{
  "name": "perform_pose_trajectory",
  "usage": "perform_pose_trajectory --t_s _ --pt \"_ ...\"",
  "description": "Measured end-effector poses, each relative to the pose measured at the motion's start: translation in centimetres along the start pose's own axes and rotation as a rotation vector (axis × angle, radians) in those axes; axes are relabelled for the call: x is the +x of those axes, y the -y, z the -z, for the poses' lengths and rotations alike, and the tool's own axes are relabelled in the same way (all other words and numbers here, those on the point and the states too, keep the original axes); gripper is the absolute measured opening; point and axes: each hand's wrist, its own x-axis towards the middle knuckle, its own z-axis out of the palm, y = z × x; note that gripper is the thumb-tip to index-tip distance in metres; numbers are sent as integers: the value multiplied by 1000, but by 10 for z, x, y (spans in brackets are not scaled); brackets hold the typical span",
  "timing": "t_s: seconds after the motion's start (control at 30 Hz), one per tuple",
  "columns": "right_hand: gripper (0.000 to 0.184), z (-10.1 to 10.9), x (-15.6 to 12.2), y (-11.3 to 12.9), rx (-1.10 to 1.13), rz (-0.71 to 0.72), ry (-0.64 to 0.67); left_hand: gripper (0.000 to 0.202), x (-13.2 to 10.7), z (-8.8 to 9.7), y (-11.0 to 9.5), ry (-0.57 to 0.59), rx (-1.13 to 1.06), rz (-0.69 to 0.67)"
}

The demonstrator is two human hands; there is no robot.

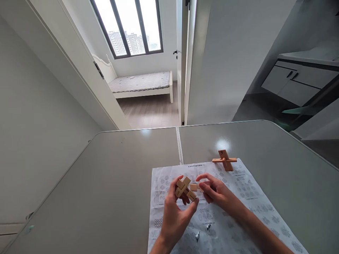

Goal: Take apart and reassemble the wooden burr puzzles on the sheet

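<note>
My left hand (176,211) is closed around a partly built wooden interlocking puzzle (184,188), held just above a printed instruction sheet (238,197). My right hand (215,192) pinches a single wooden puzzle bar (196,187) whose end touches the cluster's right side. A second, cross-shaped wooden puzzle assembly (224,160) stands on the sheet's far edge, apart from both hands.
The sheet lies on a grey folding table (106,183) with a centre seam (179,144). Beyond the table an open doorway shows a bed (141,84) under a window. Cabinets (299,79) stand at the right.
</note>
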Motion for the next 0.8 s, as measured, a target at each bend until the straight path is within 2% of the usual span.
perform_pose_trajectory --t_s 0.17,0.43,0.67,0.8 --pt "50 4 -4 8 204 -57 147 58 -1 -2 1 40 116 -86" --pt "60 5 -8 1 369 -49 335 59 -2 -2 0 81 142 -100" --pt "49 5 -4 11 413 -80 257 58 -2 -3 1 43 157 -127" --pt "44 5 -3 6 445 -122 202 58 -3 -3 1 27 181 -127"
